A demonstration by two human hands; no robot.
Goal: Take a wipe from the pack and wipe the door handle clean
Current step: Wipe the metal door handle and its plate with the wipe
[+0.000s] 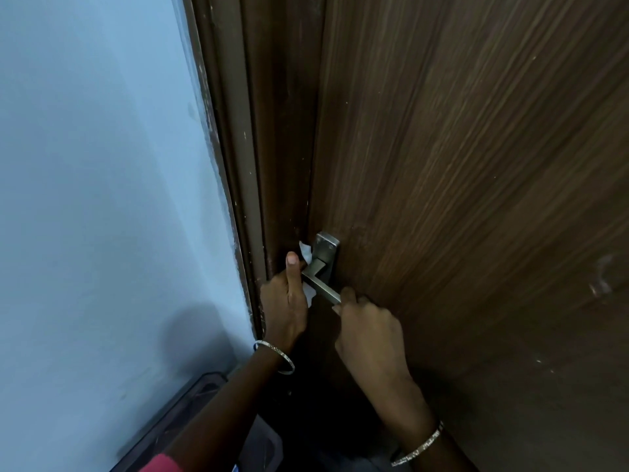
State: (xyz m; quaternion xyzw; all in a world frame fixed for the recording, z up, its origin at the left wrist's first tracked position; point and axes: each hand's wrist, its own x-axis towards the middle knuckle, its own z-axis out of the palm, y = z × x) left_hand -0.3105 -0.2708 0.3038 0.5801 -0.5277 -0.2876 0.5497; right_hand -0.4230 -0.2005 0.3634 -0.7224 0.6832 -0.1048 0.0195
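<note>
Tight at the door handle (321,284): door frame (269,165) close at nine o'clock, left hand (284,301) and bunched wipe (308,267) filling that gap, right hand (367,335) blocking the lever's free end at five o'clock. Open wood door (476,165) from twelve to three o'clock; bare wall (102,165) beyond the frame.

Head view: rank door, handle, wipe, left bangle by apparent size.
1. door
2. handle
3 and 4 unsure: left bangle and wipe look similar; the wipe is mostly hidden behind the left hand and handle.
</note>
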